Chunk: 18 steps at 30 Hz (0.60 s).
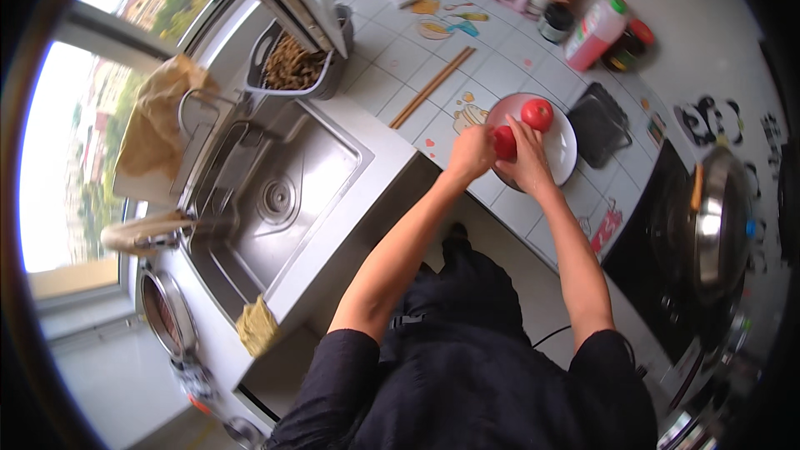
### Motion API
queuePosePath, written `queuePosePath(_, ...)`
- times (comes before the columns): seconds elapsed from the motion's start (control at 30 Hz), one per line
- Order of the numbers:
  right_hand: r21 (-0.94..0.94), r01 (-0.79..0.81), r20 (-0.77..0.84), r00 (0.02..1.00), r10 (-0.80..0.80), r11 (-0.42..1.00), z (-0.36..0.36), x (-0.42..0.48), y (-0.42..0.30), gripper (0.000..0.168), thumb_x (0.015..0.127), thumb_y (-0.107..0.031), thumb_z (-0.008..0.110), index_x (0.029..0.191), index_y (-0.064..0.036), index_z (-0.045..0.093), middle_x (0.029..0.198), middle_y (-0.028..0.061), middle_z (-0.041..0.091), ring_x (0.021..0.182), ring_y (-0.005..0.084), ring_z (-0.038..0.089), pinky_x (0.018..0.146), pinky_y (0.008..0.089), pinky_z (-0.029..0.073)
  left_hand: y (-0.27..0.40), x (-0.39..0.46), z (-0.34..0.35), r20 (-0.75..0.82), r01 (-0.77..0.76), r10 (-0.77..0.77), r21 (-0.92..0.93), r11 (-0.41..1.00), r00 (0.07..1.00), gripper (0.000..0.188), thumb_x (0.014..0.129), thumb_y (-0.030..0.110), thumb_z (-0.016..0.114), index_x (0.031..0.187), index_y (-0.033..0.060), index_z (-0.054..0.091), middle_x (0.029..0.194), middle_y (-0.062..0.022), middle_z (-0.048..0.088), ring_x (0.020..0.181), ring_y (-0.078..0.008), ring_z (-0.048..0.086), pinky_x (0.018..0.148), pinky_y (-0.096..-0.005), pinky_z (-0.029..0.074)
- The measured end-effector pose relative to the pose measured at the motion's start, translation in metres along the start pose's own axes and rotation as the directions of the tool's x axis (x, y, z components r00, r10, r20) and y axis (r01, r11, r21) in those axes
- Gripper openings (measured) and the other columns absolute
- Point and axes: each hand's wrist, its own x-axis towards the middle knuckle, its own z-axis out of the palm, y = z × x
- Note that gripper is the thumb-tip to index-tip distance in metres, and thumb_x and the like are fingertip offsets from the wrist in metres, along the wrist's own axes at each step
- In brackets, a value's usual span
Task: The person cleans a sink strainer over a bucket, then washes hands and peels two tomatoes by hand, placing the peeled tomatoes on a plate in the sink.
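Note:
A white plate lies near the counter's front edge with a whole red tomato on its far side. Over the plate's near left part, both hands are around a second red tomato. My left hand grips it from the left, its fingers slightly blurred. My right hand touches the same tomato from the right, with fingers bent over it. Whether this tomato rests on the plate or is lifted cannot be told.
Wooden chopsticks lie left of the plate, a dark tray right of it. A steel sink is at left, below a grey basket. A lidded pan stands on the black cooktop. Jars and a pink-liquid bottle line the wall.

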Motion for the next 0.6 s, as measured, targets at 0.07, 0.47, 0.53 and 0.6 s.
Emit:
queuePosePath(0.07,-0.020,0.045,0.015,0.999,-0.044,0.999,0.002,0.006,0.001,0.081,0.062,-0.004,0.073,0.133,-0.005,0.034,0.122,0.0144,0.046,0.111,0.0338,0.042,0.100,0.0399,0.034,-0.001,0.003,0.006,0.017,0.027,-0.027,0.024,0.999,0.999,0.025,0.084,0.013,0.052,0.102,-0.0007,0.063,0.092,-0.0220,0.064,0.089,-0.0379,0.060,0.079,-0.0417,0.048)
queuePosePath(0.47,0.109,0.052,-0.254,0.967,-0.023,0.993,-0.014,0.009,0.004,0.059,0.063,-0.010,0.075,0.114,-0.004,0.048,0.108,0.0152,0.056,0.102,0.0350,0.049,0.090,0.0423,0.038,0.002,0.025,-0.010,0.121,0.047,-0.011,-0.298,0.954,0.993,0.041,0.081,0.024,0.066,0.110,-0.0040,0.059,0.095,-0.0160,0.066,0.079,-0.0153,0.061,0.068,-0.0289,0.050)
queuePosePath(0.53,0.159,0.000,-0.250,0.968,0.040,0.987,-0.027,0.006,-0.006,0.064,0.065,-0.010,0.075,0.120,-0.005,0.044,0.113,0.0162,0.054,0.108,0.0347,0.047,0.093,0.0422,0.037,0.017,0.023,-0.019,0.203,0.127,-0.045,-0.410,0.903,0.978,0.040,0.080,0.021,0.068,0.110,-0.0045,0.059,0.097,-0.0156,0.065,0.080,-0.0169,0.062,0.070,-0.0284,0.050)
queuePosePath(0.6,0.191,-0.068,-0.217,0.970,0.110,0.979,-0.034,0.004,-0.008,0.068,0.064,-0.008,0.075,0.123,-0.007,0.041,0.116,0.0161,0.052,0.110,0.0340,0.046,0.094,0.0427,0.037,0.027,0.022,-0.019,0.211,0.120,-0.022,-0.468,0.875,0.977,0.038,0.077,0.018,0.070,0.106,-0.0052,0.060,0.094,-0.0156,0.066,0.079,-0.0172,0.062,0.069,-0.0285,0.051)
